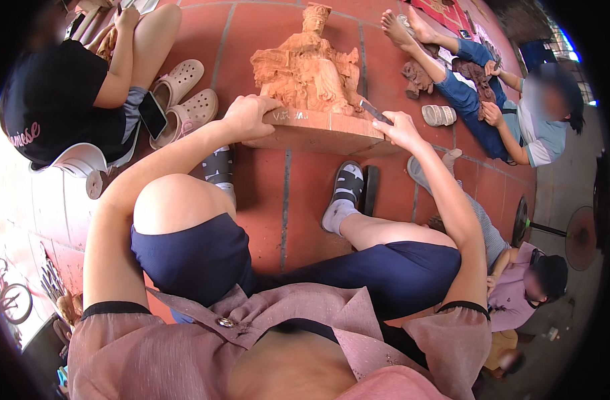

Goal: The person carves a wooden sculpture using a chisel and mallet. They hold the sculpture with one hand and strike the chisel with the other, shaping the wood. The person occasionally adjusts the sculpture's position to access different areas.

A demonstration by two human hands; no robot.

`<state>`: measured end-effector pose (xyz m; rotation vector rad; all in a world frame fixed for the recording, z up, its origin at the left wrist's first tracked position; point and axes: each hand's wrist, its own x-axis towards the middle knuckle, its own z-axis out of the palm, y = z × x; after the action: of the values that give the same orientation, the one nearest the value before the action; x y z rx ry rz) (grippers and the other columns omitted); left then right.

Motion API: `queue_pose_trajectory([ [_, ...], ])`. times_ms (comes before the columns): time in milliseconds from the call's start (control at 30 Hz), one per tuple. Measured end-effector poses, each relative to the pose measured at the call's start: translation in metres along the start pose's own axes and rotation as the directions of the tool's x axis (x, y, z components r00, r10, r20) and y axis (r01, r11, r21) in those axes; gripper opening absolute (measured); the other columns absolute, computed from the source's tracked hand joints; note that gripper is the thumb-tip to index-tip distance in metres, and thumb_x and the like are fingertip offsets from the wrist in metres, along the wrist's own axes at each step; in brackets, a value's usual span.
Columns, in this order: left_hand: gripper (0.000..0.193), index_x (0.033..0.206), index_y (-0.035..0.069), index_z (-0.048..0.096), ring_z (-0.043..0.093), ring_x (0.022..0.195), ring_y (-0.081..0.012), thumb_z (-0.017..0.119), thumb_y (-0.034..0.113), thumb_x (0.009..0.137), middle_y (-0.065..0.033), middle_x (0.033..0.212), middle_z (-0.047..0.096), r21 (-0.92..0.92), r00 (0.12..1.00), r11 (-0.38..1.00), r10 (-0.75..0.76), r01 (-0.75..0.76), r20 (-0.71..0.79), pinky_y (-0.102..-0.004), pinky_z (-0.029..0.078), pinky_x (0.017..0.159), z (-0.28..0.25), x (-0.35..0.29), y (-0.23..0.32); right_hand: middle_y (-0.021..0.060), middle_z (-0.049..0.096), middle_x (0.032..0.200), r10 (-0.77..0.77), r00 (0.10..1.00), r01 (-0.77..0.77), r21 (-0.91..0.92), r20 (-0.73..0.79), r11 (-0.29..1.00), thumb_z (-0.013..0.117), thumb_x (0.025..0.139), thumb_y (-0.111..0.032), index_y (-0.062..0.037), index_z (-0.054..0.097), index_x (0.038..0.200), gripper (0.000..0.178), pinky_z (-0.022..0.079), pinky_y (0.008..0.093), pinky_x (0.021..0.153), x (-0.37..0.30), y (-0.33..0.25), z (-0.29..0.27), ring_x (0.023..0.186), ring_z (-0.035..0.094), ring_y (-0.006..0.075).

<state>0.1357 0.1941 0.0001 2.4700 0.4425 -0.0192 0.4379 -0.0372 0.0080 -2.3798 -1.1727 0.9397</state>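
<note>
A carved wooden statue (308, 70) of a seated, crowned figure stands upright on its thick wooden base (318, 139) in front of my knees. My left hand (250, 118) grips the base's near left corner, its fingers bent over the top edge. At the right end of the base, my right hand (403, 131) is closed around a chisel (373, 111). The chisel's flat metal blade sticks out toward the statue's lower right side. Its handle is mostly hidden in my palm. Whether the blade tip touches the wood, I cannot tell.
Pale clogs (185, 100) and a phone (153, 115) lie left, beside a seated person in black (58, 93). At right, a person in light blue (528, 120) handles a dark carving (475, 80); a pale shoe (439, 115) lies nearby. Another person (518, 287) sits lower right, near a fan (578, 230).
</note>
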Motion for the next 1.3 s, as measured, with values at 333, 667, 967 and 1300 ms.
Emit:
queue_pose_trajectory([
  [333,0.040,0.108,0.008,0.068,0.067,0.084,-0.0240,0.073,0.021,0.071,-0.0116,0.101,0.069,-0.144,0.868,0.962,0.272,-0.232,0.417,-0.0360,0.054,0.079,-0.031,0.034,-0.012,0.0039,0.056,0.058,0.056,0.998,-0.056,0.003,0.031,0.998,0.067,0.086,-0.034,-0.0034,0.067,0.091,0.031,0.045,0.0299,0.046,-0.017,-0.005,-0.008,0.050,0.056,0.0112],
  [667,0.043,0.113,0.000,0.064,0.063,0.084,-0.0177,0.075,0.025,0.080,-0.0075,0.094,0.067,-0.602,0.939,0.797,0.243,-0.050,0.243,-0.0309,0.052,0.070,-0.084,0.184,0.013,-0.0020,0.067,0.096,-0.303,0.953,0.262,0.460,0.016,0.849,0.057,0.095,-0.032,-0.0043,0.069,0.107,0.033,0.044,0.0208,0.066,0.066,-0.099,-0.018,0.076,0.055,0.0048],
  [967,0.015,0.085,0.003,0.064,0.065,0.068,-0.0149,0.075,0.010,0.079,-0.0054,0.078,0.065,-0.744,0.953,0.633,0.032,0.213,0.301,-0.0258,0.054,0.056,-0.006,0.155,-0.015,0.0097,0.068,0.085,-0.199,0.956,0.071,0.491,0.214,0.868,0.069,0.085,-0.012,0.0037,0.065,0.099,0.022,0.053,0.0261,0.065,0.098,-0.089,0.040,0.070,0.065,0.0138],
  [1300,0.024,0.092,0.001,0.066,0.065,0.074,-0.0248,0.069,0.016,0.074,-0.0160,0.079,0.067,-0.351,0.961,0.897,0.273,-0.268,-0.034,-0.0372,0.051,0.068,0.004,0.157,-0.007,0.0073,0.069,0.080,-0.278,0.960,0.274,0.079,0.038,0.958,0.078,0.074,-0.018,-0.0022,0.068,0.094,0.027,0.051,0.0320,0.072,0.096,-0.085,0.043,0.076,0.064,0.0151],
])
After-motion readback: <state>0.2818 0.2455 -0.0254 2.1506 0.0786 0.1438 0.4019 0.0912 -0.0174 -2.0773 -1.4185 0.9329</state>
